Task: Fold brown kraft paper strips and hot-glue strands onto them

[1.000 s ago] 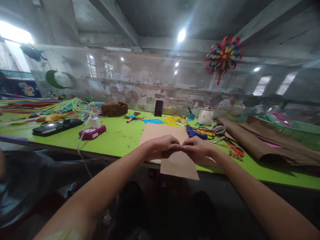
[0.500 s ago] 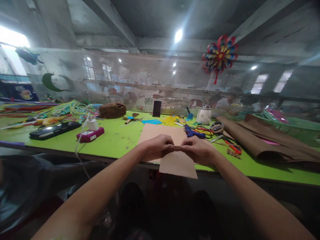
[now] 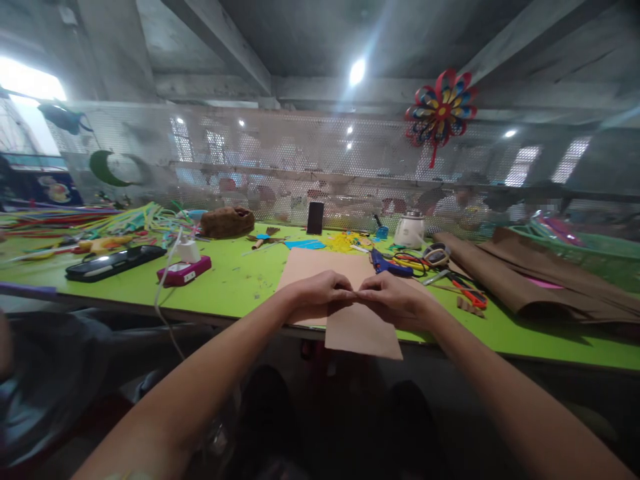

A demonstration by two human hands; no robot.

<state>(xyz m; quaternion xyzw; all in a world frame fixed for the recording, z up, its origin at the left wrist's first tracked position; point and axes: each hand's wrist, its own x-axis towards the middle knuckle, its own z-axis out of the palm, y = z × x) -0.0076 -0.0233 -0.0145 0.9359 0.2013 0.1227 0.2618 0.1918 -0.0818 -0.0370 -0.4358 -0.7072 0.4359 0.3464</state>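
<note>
A small sheet of brown paper [image 3: 364, 330] hangs over the table's front edge, its upper edge pinched by both hands. My left hand [image 3: 331, 289] is closed on that edge, fingers pressed together. Close beside it, almost touching, my right hand [image 3: 389, 293] grips the same edge. Whether the edge is rolled or folded is hidden by my fingers. Under the hands lies a larger light-brown sheet [image 3: 310, 265] on the green table [image 3: 235, 280]. Just beyond my right hand is a blue glue gun [image 3: 389, 264].
Right of the hands lie orange-handled scissors [image 3: 470, 293], a tape roll [image 3: 436, 255] and rolled brown paper [image 3: 505, 277]. To the left are a magenta power strip [image 3: 184, 271] with a white cable and a black case [image 3: 116, 263]. A white pot-like container [image 3: 410, 230] stands behind.
My hands have come closer together along the paper's upper edge, covering the strip that showed between them. The view has shifted slightly, and the hanging sheet appears a little farther right.
</note>
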